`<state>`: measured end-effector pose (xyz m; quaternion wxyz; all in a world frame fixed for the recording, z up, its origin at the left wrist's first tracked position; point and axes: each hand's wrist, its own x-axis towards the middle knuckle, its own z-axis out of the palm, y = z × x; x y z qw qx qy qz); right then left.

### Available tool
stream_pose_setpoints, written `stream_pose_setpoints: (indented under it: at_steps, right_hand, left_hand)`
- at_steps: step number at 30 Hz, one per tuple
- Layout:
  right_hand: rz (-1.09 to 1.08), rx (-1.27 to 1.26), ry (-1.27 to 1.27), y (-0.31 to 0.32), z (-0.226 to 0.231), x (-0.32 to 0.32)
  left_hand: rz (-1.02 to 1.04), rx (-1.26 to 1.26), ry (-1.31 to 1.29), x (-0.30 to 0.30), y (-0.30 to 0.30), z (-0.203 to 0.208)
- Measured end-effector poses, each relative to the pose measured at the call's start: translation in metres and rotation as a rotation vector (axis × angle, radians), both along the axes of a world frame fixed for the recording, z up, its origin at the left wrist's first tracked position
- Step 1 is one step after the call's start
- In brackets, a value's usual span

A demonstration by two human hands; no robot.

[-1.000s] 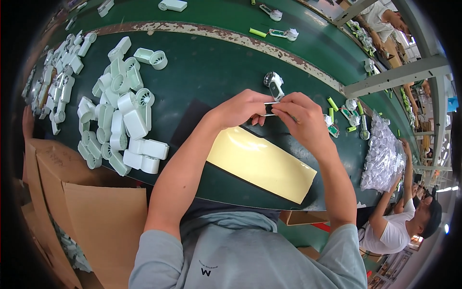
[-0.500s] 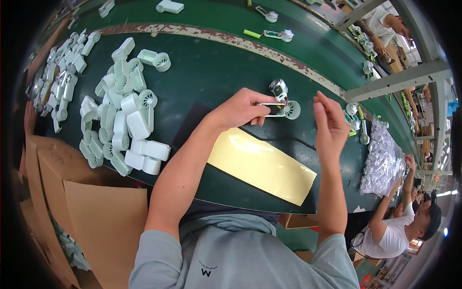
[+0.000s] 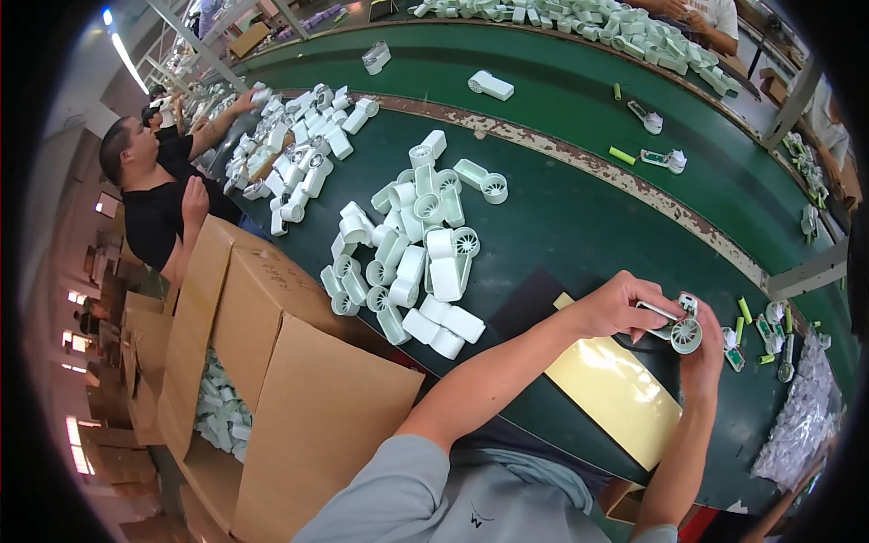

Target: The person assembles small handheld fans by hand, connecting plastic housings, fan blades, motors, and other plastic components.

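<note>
My left hand (image 3: 623, 309) grips the flat end of a pale green plastic housing half (image 3: 686, 338), whose round vented end faces up to the right. Closed around the far side of that round end, my right hand (image 3: 705, 360) holds a small white-and-green motor assembly (image 3: 689, 304) against the housing. Its lower part and the right fingertips are partly hidden. Beneath my forearms lies a glossy yellow sheet (image 3: 615, 389) on the dark green table.
Several pale green housings (image 3: 412, 240) are heaped left of my arm. An open cardboard box (image 3: 317, 425) stands at the near left. Motor assemblies with green cells (image 3: 769, 330) and a clear bag of parts (image 3: 797, 425) lie right. A co-worker (image 3: 154, 185) is at far left.
The view has swung left. My right hand, formerly apart from the housing with nothing visibly held, has come to its round end. The motor assembly is now between the hands.
</note>
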<state>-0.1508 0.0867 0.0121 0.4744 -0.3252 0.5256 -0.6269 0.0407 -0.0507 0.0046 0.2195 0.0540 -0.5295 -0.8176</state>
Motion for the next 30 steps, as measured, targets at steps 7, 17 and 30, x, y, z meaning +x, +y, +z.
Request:
stream_pose_setpoints:
  at_steps: [7,17,30]
  right_hand:
    - [-0.293,-0.183,0.786,0.016,0.012,-0.011]
    - [-0.255,-0.313,1.053,0.0,0.025,0.009]
    - [-0.283,-0.302,1.075,0.001,0.014,0.007]
  left_hand:
    - [0.047,-0.059,-0.343,-0.016,0.002,-0.008]
    - [0.132,-0.313,-0.413,-0.006,0.009,-0.01]
    - [0.03,-0.199,-0.473,-0.015,0.013,-0.002]
